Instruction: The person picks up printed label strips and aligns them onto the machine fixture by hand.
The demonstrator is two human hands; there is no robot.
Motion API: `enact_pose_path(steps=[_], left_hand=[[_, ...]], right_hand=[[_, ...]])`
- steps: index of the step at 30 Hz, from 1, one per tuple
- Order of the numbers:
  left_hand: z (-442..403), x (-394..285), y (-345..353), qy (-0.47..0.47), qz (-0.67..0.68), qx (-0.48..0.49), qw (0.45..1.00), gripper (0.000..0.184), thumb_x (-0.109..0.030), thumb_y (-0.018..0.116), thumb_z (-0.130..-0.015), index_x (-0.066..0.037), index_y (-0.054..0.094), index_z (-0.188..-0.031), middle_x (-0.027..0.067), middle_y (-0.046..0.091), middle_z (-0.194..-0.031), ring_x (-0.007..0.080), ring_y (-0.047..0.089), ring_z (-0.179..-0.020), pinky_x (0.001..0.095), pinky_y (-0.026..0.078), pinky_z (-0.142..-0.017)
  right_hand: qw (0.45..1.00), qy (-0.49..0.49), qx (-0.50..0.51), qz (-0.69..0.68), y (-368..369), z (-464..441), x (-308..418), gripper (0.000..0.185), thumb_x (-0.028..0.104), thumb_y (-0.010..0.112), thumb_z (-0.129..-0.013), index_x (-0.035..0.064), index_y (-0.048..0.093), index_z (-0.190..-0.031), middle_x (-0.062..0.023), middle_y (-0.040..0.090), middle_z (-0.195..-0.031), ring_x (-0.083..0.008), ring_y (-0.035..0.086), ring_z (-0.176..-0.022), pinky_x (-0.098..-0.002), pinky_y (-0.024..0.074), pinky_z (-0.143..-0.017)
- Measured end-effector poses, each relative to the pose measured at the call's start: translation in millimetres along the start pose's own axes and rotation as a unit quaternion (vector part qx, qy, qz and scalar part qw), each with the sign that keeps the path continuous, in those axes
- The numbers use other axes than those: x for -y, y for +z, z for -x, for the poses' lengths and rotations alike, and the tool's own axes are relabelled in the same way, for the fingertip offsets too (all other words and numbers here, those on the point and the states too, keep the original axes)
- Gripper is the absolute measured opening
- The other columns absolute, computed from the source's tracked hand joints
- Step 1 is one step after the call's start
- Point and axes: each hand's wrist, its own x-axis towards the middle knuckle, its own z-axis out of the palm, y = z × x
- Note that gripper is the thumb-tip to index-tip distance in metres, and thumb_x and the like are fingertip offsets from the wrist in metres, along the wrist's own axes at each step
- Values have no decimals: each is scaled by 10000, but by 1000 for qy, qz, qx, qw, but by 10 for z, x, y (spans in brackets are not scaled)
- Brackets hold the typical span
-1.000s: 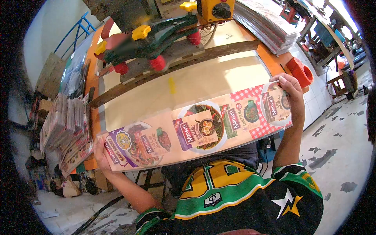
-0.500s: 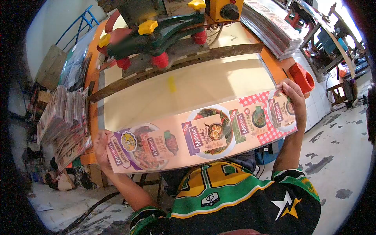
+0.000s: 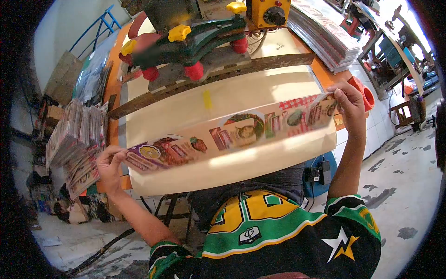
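Observation:
A long printed banner (image 3: 209, 142) with food pictures is stretched between my two hands. My left hand (image 3: 111, 162) pinches its left end, and my right hand (image 3: 348, 102) grips its upper right corner. The banner is tilted, with its print foreshortened. Behind and below it lies a cream sheet (image 3: 260, 160), whose front part curves down over the table edge near my lap. Beyond the banner, a straight metal bar (image 3: 278, 60) crosses the sheet in front of a green machine (image 3: 209, 42) with yellow knobs and red feet.
Stacked printed packs (image 3: 79, 135) stand at the left. Another tall stack (image 3: 325, 35) sits at the back right, near an orange-red ring-shaped object (image 3: 367, 95). A yellow control box (image 3: 270, 14) is behind the machine. A blue stool (image 3: 320, 174) shows below right.
The banner has tilted and risen slightly off the front, uncovering the cream sheet's curved front part. My left hand has moved left and up; my right hand has risen slightly.

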Motion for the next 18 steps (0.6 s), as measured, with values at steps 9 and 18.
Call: enact_pose_path(steps=[9, 18], left_hand=[[42, 105, 249, 2, 16, -26, 1000, 216, -211, 786, -892, -13, 715, -938, 77, 687, -962, 155, 623, -944, 275, 483, -836], [144, 551, 195, -80, 57, -65, 993, 237, -232, 744, -947, 0, 699, -935, -4, 695, -858, 69, 586, -743, 221, 466, -689]], right_hand=[[998, 48, 20, 20, -29, 38, -424, 149, 122, 640, -974, 24, 714, -1058, 13, 606, -921, -22, 478, -679, -181, 345, -552], [994, 94, 33, 41, 4, 85, -601, 256, 241, 713, -953, 9, 713, -1060, 3, 682, -842, -78, 596, -758, -244, 463, -669]])
